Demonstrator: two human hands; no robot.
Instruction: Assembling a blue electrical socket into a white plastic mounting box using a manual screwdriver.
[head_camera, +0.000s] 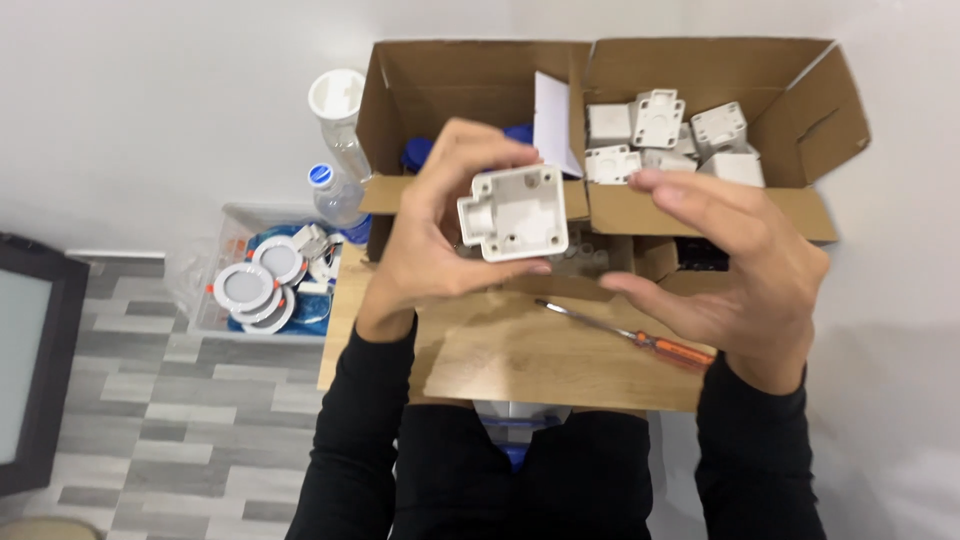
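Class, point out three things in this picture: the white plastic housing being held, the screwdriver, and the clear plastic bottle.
white plastic housing (512, 212), head view, centre of its open face.
screwdriver (672, 351), head view, orange handle.
clear plastic bottle (336, 194), head view, shoulder below the blue cap.

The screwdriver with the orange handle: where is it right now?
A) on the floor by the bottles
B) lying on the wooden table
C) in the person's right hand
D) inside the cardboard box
B: the screwdriver lies on the wooden table, below the open right hand, untouched.
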